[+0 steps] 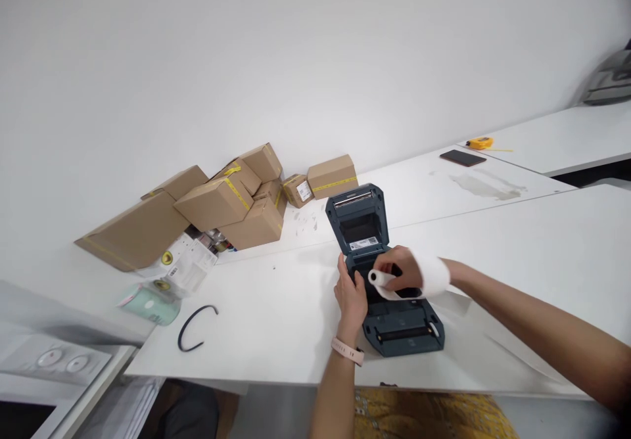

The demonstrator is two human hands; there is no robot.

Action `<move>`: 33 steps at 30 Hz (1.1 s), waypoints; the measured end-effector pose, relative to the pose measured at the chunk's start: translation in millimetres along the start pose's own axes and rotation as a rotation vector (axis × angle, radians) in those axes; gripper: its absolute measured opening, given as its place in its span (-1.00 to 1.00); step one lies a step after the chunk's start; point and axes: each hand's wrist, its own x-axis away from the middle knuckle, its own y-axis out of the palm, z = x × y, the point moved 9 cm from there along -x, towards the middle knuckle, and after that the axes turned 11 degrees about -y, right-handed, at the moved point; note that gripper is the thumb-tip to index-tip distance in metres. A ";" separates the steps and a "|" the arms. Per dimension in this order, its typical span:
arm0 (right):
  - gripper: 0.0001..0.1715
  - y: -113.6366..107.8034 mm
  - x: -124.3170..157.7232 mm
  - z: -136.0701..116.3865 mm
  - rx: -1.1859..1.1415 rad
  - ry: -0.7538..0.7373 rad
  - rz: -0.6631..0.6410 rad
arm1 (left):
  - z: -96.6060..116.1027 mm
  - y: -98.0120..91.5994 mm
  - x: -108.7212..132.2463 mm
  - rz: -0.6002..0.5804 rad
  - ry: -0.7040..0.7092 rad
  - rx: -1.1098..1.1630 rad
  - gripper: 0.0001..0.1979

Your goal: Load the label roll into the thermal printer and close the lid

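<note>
Fingers of the right hand: curled nearly closed around a small white paper roll, thumb low, dark core end facing left.
Fingers of the left hand: loosely extended along the left edge of a dark printer, pressing there rather than gripping.
Printer: opened out on the white surface, lid raised at its far end.
Roll's place: over the printer's open bay; whether it touches inside is hidden behind the right hand.
White band: around the right wrist, blurred; whether it is paper from the roll cannot be told.
Roll grip: a light pinch near the core looks best, since hard squeezing could crush so slim a roll.
Steadying: left hand seems well placed against the printer to stop it sliding; its thumb is safest clear of the roll.
Angle: holding the core level and square to the bay's walls should give better control.
Loose paper: best held clear of the printer's hinge and lid, where it might snag or crease.
</note>
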 end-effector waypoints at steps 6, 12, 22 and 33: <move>-0.38 -79.4 90.7 50.8 -0.359 0.195 0.363 | 0.9 1.6 -0.9 0.000 0.012 -0.008 -0.45; -0.56 -48.9 182.2 113.8 -0.181 0.443 0.625 | 2.6 -0.6 0.6 0.021 0.024 -0.017 -0.48; -0.73 2.9 195.2 122.4 -0.121 0.611 0.535 | 3.4 -1.7 1.2 0.031 0.024 -0.024 -0.50; -0.42 -0.4 197.1 134.9 -0.363 0.472 0.366 | -0.4 -3.1 1.5 0.032 0.008 0.029 -0.50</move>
